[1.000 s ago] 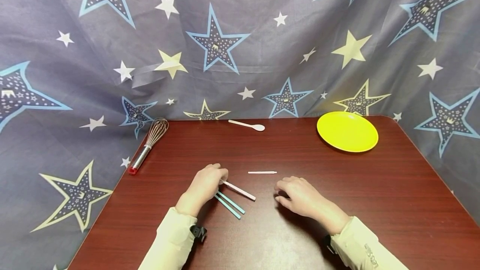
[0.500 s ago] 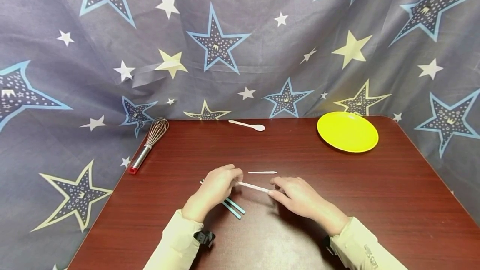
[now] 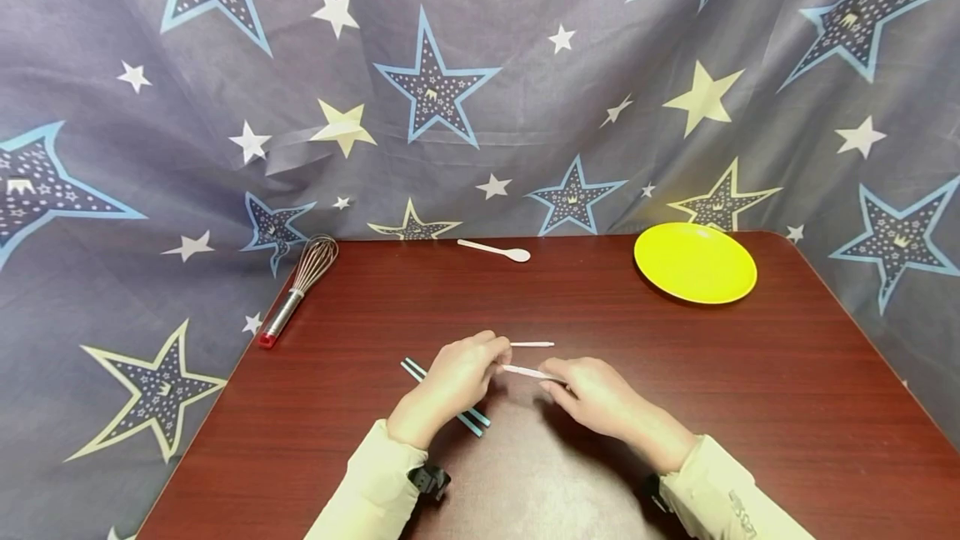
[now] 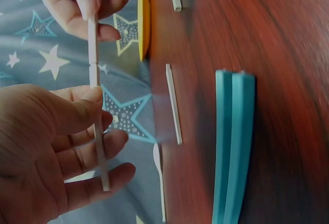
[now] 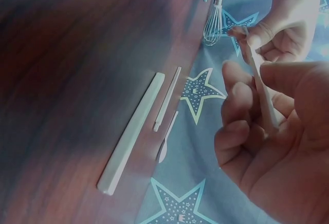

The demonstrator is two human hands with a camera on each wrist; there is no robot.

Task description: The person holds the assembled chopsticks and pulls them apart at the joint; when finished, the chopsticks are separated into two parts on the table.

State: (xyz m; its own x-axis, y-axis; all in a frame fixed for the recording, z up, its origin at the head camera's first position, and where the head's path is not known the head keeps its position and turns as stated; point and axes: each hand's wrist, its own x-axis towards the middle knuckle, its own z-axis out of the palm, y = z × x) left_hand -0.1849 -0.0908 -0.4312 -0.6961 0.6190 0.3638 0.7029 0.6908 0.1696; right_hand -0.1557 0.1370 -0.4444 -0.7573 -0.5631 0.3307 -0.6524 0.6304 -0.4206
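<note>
Left hand (image 3: pixel 465 369): thumb and index pinch jointed white stick (image 3: pixel 523 372), other fingers spread, loosely curved. Right hand (image 3: pixel 596 394): thumb and fingers pinch its other end. Jointed white stick raised off worktop (image 3: pixel 562 490), joint line visible between hands. From it, in head view: thin white stick (image 3: pixel 534 344) at 12 o'clock; teal sticks (image 4: pixel 241 142) side by side at 8, partly behind left hand; spoon (image 3: pixel 517 255) between 11 and 12; whisk (image 3: pixel 283 317) near 10; yellow plate (image 3: pixel 695 263) at 2. Thicker white stick (image 5: pixel 131 134) lies near thin one, right wrist view.
</note>
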